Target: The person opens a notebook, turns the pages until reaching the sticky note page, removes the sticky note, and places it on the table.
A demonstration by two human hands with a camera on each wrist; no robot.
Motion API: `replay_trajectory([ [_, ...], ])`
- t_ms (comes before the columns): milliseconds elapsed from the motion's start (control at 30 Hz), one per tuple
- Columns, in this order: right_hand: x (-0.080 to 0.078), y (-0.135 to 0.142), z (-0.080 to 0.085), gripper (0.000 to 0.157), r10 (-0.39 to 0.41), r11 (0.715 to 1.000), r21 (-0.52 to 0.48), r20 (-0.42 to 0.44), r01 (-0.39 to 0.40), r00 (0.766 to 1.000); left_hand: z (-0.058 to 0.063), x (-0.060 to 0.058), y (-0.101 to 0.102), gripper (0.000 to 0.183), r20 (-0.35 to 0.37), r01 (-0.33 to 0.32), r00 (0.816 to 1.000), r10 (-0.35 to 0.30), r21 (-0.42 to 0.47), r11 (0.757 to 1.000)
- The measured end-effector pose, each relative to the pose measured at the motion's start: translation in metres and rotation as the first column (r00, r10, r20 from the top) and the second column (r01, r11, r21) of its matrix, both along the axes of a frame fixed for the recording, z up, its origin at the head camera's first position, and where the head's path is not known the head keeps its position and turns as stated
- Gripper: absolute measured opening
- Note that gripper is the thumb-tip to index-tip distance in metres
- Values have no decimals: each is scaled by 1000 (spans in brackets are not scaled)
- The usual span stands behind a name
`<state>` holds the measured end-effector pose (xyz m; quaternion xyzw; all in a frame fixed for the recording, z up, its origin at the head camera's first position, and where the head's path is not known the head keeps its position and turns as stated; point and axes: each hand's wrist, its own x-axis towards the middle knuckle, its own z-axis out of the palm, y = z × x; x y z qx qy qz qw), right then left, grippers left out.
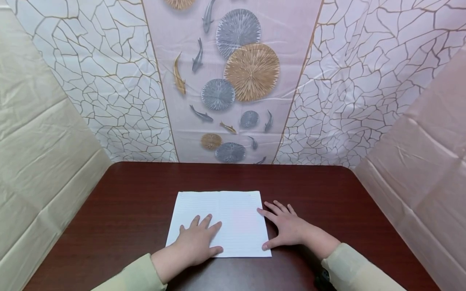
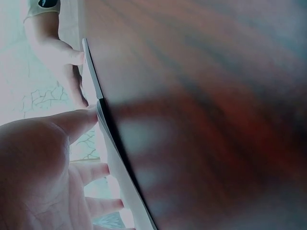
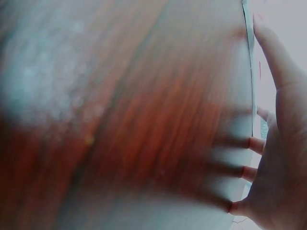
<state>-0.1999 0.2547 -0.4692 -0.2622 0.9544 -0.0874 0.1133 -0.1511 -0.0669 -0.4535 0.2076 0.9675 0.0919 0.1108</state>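
Note:
An open notebook (image 1: 240, 230) with lined white pages lies flat on the dark wooden table, its centre fold running away from the person. Across its left page rests my left hand (image 1: 198, 242), fingers spread and straight, thumb near the front edge by the fold. My right hand (image 1: 289, 228) is at the notebook's right edge. Its thumb and index fingertip touch the page margin, while the other fingers reach onto the table beyond. In the left wrist view the notebook (image 2: 120, 167) appears edge-on under the left fingertips. The right wrist view shows the right hand (image 3: 283, 143) with spread fingers.
The reddish-brown table (image 1: 109, 226) extends around the notebook. Behind it hangs a patterned cloth (image 1: 225, 81) with discs and fish. Plain cloth walls (image 1: 36, 161) flank both sides. A dark object (image 1: 322, 279), only partly visible, is by the right sleeve.

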Motion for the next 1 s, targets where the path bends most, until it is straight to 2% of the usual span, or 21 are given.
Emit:
replay_trajectory([
  [467,-3,-2,-4,115,-30,999,13,-16,30,999,3,1,1,71,-18,5,1000,-5,3,1000],
  [600,-2,-2,-3,114,-29,1000,10,-18,29,999,2,3,2,69,-42,-1,999,1,9,1000],
  [800,-2,-2,-3,113,-27,1000,2,-18,27,999,0,8,4,60,-139,36,990,-33,13,999],
  [1000,-2,-3,-3,114,-35,999,8,-15,35,999,1,14,11,49,-254,124,960,-122,-5,992],
])
